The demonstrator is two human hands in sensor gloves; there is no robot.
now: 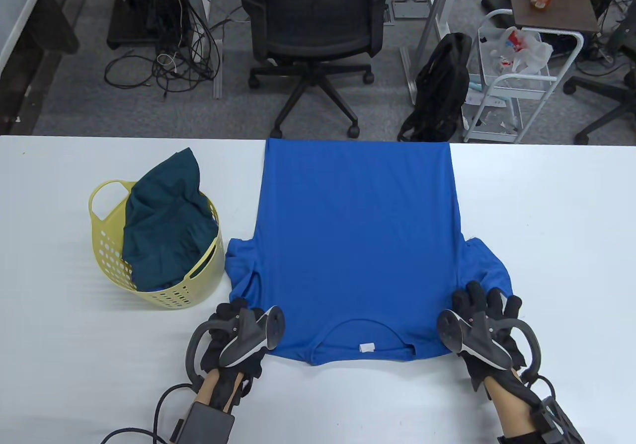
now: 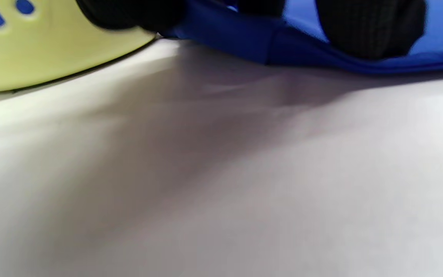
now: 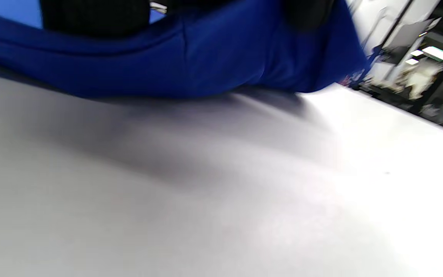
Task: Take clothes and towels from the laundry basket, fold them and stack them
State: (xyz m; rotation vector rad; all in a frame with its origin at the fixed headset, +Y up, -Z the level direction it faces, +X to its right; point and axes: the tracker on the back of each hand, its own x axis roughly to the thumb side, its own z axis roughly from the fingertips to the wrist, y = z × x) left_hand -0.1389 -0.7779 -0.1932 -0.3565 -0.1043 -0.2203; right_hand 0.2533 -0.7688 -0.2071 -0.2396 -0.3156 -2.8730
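Right now both hands sit at the shoulder corners of the blue shirt, low in the frame. The left hand is at the lower-left corner by the sleeve, and the left wrist view shows dark fingers on the raised blue edge, so it seems to be pinching the cloth. The right hand lies on the lower-right shoulder with fingers spread over the fabric; whether it grips or only presses, I cannot tell.

Outward from there, the shirt is spread flat on the white table, collar toward the bottom edge, hem at the far edge, both sleeves sticking out. No fold is made in it yet.

At centre left, the yellow basket holds a dark green garment, untouched. No stack shows anywhere, so the job looks barely begun.
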